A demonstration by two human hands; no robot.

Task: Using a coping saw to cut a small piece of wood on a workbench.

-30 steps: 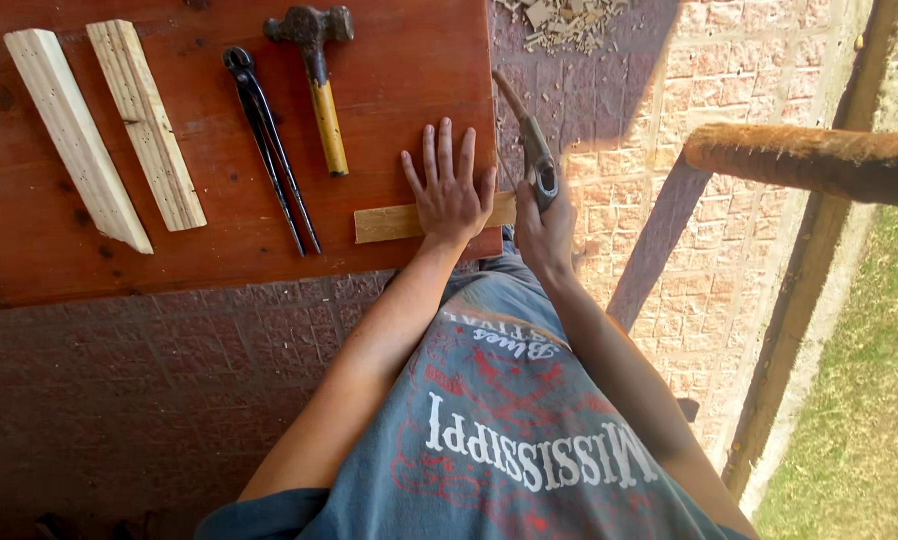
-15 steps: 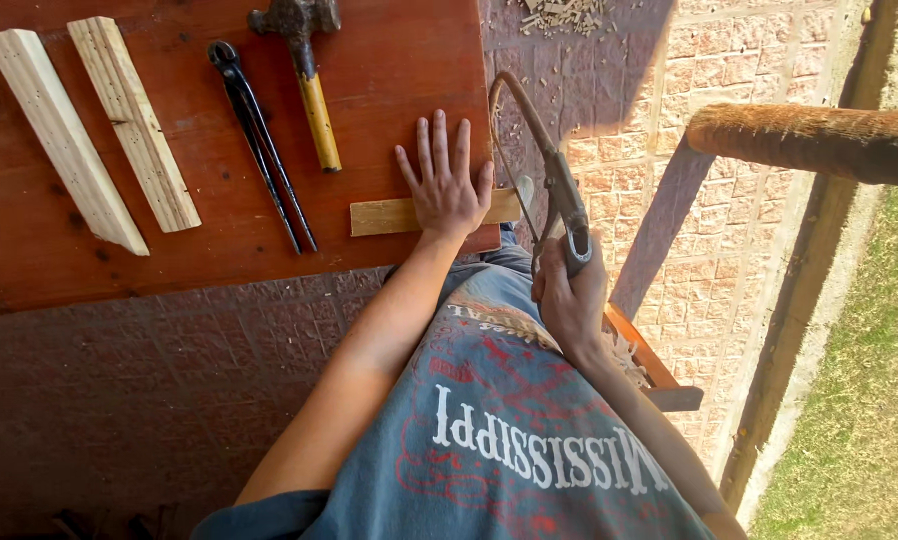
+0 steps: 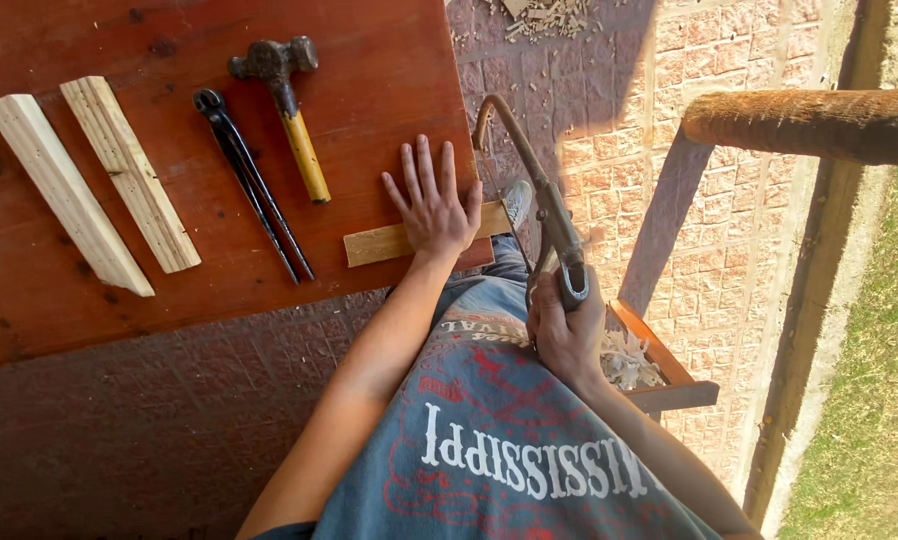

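My left hand [image 3: 432,203] lies flat, fingers spread, on a short wooden strip [image 3: 377,244] that overhangs the right edge of the red-brown table [image 3: 209,290]. A metal frame saw [image 3: 525,170] is gripped at its handle by my right hand [image 3: 566,328], just off the table's edge. The saw blade runs beside the strip's overhanging end [image 3: 496,218].
On the table lie a hammer with a yellow handle [image 3: 287,108], black pincers [image 3: 253,194] and two long pale wooden pieces [image 3: 94,182]. A wooden box with shavings [image 3: 637,360] sits on the brick paving at my right. A rusty round beam [image 3: 807,124] crosses above the grass edge.
My right hand has drawn the saw back toward my body and lower. My left hand stays pressed on the strip.
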